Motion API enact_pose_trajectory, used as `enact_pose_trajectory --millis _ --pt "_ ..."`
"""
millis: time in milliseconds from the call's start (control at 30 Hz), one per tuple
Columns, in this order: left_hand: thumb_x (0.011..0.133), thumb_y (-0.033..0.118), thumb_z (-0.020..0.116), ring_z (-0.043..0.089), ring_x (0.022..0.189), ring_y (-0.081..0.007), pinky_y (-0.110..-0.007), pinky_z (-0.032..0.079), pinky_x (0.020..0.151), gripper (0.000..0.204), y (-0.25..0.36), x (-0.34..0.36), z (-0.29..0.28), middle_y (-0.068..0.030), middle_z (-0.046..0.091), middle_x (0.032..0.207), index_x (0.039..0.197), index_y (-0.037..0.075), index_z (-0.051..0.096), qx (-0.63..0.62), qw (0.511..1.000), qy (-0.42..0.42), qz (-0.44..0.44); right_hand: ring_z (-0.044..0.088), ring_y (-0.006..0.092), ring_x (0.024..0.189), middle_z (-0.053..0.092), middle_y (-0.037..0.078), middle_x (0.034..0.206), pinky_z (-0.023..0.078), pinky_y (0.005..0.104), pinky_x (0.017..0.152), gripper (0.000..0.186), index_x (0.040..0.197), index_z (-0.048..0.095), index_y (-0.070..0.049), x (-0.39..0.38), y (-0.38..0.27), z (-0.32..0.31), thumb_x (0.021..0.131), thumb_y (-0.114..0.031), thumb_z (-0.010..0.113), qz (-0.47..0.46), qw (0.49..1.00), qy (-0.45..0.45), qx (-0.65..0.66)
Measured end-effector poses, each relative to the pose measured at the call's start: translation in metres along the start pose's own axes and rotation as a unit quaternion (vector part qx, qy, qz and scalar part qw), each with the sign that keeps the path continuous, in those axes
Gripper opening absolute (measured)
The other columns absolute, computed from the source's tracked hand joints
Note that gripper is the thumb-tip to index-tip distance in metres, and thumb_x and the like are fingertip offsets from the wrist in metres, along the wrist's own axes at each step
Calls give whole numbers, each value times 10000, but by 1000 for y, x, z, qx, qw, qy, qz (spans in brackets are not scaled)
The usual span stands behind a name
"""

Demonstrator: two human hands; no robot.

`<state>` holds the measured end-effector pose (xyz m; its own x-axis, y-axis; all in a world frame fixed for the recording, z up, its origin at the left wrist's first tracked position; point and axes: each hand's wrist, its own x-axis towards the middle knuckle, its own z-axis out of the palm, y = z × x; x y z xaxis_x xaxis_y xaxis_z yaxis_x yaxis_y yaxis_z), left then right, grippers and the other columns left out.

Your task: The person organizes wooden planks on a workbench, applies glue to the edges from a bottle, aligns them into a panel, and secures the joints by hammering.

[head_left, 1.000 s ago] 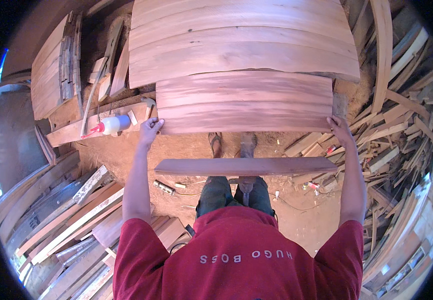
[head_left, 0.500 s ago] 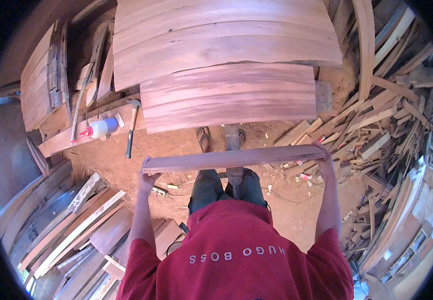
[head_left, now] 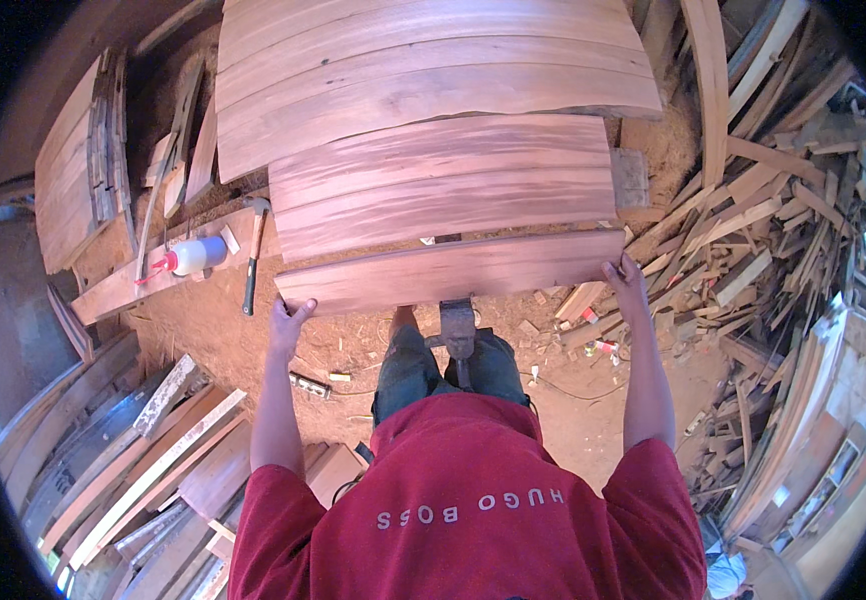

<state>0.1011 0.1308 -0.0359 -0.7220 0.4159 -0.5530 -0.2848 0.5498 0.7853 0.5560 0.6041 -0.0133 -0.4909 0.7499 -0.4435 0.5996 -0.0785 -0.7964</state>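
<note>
A reddish-brown wooden board [head_left: 453,270] spans the space in front of me, its broad face up. My left hand [head_left: 291,318] grips its left end, the thumb along the near edge. At the opposite end, my right hand [head_left: 628,280] has hold of the near right corner; its fingers partly disappear under the wood. Just beyond lies a panel of joined boards [head_left: 443,185], parted from the held board by a narrow gap. Under the held board's middle, a dark upright support or clamp part [head_left: 458,330] shows between my knees.
A larger board panel [head_left: 433,75] lies beyond. To the left, a hammer [head_left: 254,255] and a white-and-blue bottle with a red nozzle [head_left: 191,257] rest on a plank. Scrap wood [head_left: 743,250] is heaped at right; long boards [head_left: 153,460] are stacked at lower left.
The held board has moved away from me, close to the near panel, and has turned from its narrow edge to its broad face. Both hands still hold its ends.
</note>
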Motion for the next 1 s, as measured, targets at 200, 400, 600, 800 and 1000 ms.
enact_pose_trajectory --millis 200,400,600,800,1000 --pt "799 383 812 610 887 -138 -294 506 728 602 -9 11 -15 -70 644 1057 1203 30 538 67 994 -19 -83 620 131 943 647 40 1086 542 316 835 336 1224 585 -4 15 -9 6 965 -212 631 56 997 -32 47" --pt "803 395 809 608 811 -110 -274 487 686 550 0 15 3 -30 674 985 1169 55 580 53 995 -13 -84 652 159 927 659 64 1063 592 337 777 347 1219 597 -5 23 4 3 949 -217 655 98 990 -26 94" --pt "822 411 787 614 900 -126 -317 497 734 540 -6 26 -5 -12 652 1038 1199 94 566 84 991 -47 -95 653 168 942 661 67 1080 592 346 788 367 1227 596 -7 25 9 -1 938 -220 673 108 987 -17 115" --pt "824 404 787 610 882 -120 -297 490 716 529 -8 26 -7 -15 652 1015 1186 84 571 77 993 -52 -79 634 150 972 658 49 1097 588 340 803 371 1260 590 -6 25 -2 3 952 -203 654 115 989 -13 90" --pt "809 392 800 578 741 -101 -269 474 637 512 -6 28 -2 -19 649 894 1116 33 604 94 992 -36 -72 595 91 972 674 18 1057 479 268 904 319 1198 627 10 33 18 -4 945 -181 656 45 999 -24 5"
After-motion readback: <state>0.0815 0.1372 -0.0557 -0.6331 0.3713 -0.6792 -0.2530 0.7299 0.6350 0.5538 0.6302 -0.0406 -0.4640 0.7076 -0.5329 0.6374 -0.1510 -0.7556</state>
